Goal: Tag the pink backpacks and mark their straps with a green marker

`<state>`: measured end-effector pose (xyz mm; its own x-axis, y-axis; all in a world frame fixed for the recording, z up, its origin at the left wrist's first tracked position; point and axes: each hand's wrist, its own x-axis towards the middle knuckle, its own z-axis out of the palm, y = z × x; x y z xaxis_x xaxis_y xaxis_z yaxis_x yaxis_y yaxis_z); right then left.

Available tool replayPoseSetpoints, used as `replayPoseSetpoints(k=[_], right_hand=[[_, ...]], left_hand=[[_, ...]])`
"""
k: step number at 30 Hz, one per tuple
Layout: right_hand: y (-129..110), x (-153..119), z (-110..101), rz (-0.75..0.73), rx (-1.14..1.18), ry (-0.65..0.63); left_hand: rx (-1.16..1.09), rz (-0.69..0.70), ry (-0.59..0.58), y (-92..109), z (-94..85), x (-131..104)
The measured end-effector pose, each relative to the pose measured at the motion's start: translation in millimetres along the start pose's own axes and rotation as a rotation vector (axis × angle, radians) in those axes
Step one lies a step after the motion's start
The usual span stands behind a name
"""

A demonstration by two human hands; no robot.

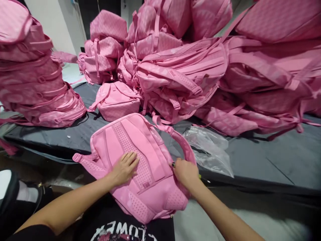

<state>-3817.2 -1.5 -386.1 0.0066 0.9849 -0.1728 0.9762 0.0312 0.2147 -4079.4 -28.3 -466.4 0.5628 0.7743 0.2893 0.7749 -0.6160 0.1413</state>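
Observation:
A pink backpack (pixel 140 140) lies tilted across my lap and the table's edge, its padded back panel facing up. My left hand (pixel 125 167) rests on the dotted mesh strip in the panel's middle, fingers stretched out. At the bag's right side seam, my right hand (pixel 186 172) is closed around a small slim tool. Only the tool's dark tip (pixel 173 164) and a yellow-green end show; its kind is hidden by the fingers. One shoulder strap (pixel 184 142) arches up beside my right hand, and the other strap (pixel 91 165) hangs off the left side.
Pink backpacks are piled along the table, with a tall stack (pixel 32 80) at left, a small pink bag (pixel 119 102) in the middle and a large heap (pixel 263 80) at right. A clear plastic bag (pixel 213 150) lies on the dark-covered table (pixel 260 160) near its front edge.

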Motion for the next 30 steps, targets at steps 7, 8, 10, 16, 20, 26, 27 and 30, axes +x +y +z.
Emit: replayPoseSetpoints(k=[7, 8, 10, 16, 20, 26, 27, 30], right_hand=[[-3, 27, 11, 0.014, 0.139, -0.099], [-5, 29, 12, 0.019, 0.144, -0.109], [-7, 29, 13, 0.018, 0.146, -0.112], [-1, 24, 20, 0.036, 0.140, -0.106], [3, 26, 25, 0.019, 0.170, -0.142], [15, 30, 10, 0.043, 0.297, -0.195], [19, 29, 3, 0.045, 0.398, -0.115], [28, 27, -23, -0.028, 0.882, 0.262]], left_hand=[[0.175, 0.098, 0.096, -34, -41.5, 137], [0.190, 0.079, 0.033, -36, -44.9, 154], [0.198, 0.057, -0.097, -36, -46.4, 176], [0.128, 0.250, -0.141, -41, -41.9, 181], [0.266, 0.192, -0.028, -97, -78.0, 182], [0.398, 0.116, 0.086, -115, -98.6, 168], [0.385, 0.119, 0.078, -103, -90.6, 167], [0.268, 0.148, -0.100, -65, -64.4, 171]])
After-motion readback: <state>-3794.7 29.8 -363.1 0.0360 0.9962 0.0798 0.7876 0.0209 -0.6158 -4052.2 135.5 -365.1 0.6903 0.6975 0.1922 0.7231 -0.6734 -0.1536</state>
